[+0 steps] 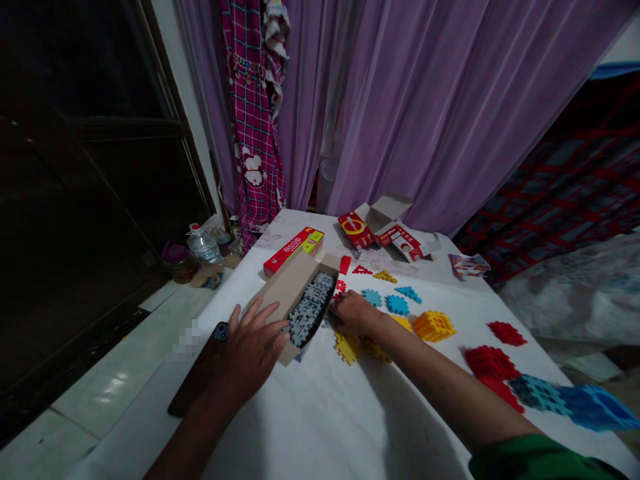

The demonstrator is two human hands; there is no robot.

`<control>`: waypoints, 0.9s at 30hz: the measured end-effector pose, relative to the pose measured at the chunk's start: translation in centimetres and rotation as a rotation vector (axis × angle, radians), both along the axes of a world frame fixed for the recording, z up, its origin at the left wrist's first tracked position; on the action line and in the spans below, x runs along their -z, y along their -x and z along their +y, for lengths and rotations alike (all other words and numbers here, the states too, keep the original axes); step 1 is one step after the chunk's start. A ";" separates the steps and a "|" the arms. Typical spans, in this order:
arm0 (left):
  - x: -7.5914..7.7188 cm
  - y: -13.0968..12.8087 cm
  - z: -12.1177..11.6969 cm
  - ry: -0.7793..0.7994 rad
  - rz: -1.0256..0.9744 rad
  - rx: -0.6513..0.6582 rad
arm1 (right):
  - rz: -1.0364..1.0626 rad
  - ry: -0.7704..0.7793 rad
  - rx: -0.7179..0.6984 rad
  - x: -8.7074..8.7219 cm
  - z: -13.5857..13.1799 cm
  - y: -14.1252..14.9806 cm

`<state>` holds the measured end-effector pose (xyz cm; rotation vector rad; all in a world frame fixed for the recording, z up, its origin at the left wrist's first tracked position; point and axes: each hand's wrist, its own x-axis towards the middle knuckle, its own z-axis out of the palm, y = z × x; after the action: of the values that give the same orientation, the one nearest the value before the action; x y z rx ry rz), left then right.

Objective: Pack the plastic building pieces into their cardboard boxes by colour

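Note:
An open cardboard box (273, 291) lies on the white-covered table, packed with grey toothed plastic building pieces (311, 308). My left hand (255, 347) rests with fingers spread on the box's near left side, by its flap. At the box's right edge, my right hand (353, 312) reaches down with curled fingers; its fingertips are partly hidden and what they hold cannot be made out. A red piece (341, 287) lies just beyond these fingers. Yellow pieces (347, 348) are close below that hand, and blue pieces (397, 305) lie to its right.
A dark phone (200, 368) lies left of my left hand. A closed red box (294, 251) and opened red-and-white boxes (373, 230) stand farther back. Stacked yellow pieces (434, 326), red pieces (493, 363) and blue pieces (600, 407) spread along the right side.

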<state>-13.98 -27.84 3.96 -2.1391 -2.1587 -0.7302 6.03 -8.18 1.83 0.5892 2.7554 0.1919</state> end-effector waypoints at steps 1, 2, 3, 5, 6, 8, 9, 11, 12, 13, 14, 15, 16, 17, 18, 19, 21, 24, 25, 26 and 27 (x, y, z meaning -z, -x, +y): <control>0.0 0.0 -0.1 -0.001 0.003 0.000 | -0.003 -0.009 0.000 0.0 0.0 0.1; 0.0 0.0 -0.1 -0.001 0.006 0.000 | -0.005 -0.015 -0.002 0.1 0.0 0.1; 0.0 0.0 -0.2 -0.001 0.010 0.000 | -0.005 -0.018 -0.004 0.1 0.0 0.1; -0.1 0.0 -0.3 -0.004 0.017 -0.001 | 0.008 -0.018 -0.013 0.1 0.1 0.0; -0.1 0.0 -0.3 -0.004 0.020 -0.003 | 0.017 -0.017 -0.017 0.1 0.1 0.0; -0.2 0.1 -0.4 0.001 0.024 -0.011 | 0.033 -0.016 -0.016 -0.2 0.1 -0.4; -0.2 0.2 -0.5 0.004 0.023 -0.015 | 0.037 -0.018 -0.011 -0.5 0.1 -0.6; -0.3 0.3 -0.7 0.008 0.023 -0.020 | 0.041 -0.021 0.007 -1.3 0.1 -1.4; -0.3 0.4 -0.7 0.007 0.024 -0.020 | 0.041 -0.021 0.019 -1.9 0.1 -1.8; -0.3 0.5 -0.8 0.005 0.026 -0.020 | 0.040 -0.022 0.035 -2.6 0.1 -2.3; -0.2 0.5 -0.8 0.000 0.028 -0.020 | 0.042 -0.023 0.053 -3.4 0.1 -2.8; -0.2 0.6 -0.8 -0.008 0.030 -0.021 | 0.050 -0.023 0.073 -4.2 0.1 -3.2; -0.1 0.6 -0.8 -0.016 0.032 -0.022 | 0.064 -0.023 0.094 -5.0 0.1 -3.5; -0.1 0.6 -0.7 -0.024 0.031 -0.023 | 0.087 -0.022 0.109 -5.8 0.2 -3.6; 0.0 0.6 -0.7 -0.029 0.030 -0.022 | 0.117 -0.023 0.122 -6.6 0.2 -3.6; 0.0 0.5 -0.6 -0.031 0.029 -0.021 | 0.147 -0.023 0.126 -7.2 0.3 -3.3; 0.0 0.4 -0.5 -0.029 0.027 -0.016 | 0.189 -0.023 0.104 -8.1 0.5 -2.1; 0.1 0.6 -0.6 -0.031 0.032 -0.012 | 0.174 -0.031 -0.001 -8.2 0.7 0.6; 0.1 0.7 -0.7 -0.037 0.035 -0.013 | 0.155 -0.036 -0.042 -8.0 0.9 1.5; 0.2 0.9 -0.8 -0.046 0.038 -0.017 | 0.138 -0.044 -0.078 -7.7 1.0 2.3; 0.2 1.1 -0.9 -0.055 0.042 -0.023 | 0.122 -0.053 -0.111 -7.3 1.1 2.9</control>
<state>-15.09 -28.75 3.73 -2.0806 -2.1129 -0.7273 3.11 -7.04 9.14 0.4763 2.9121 0.2638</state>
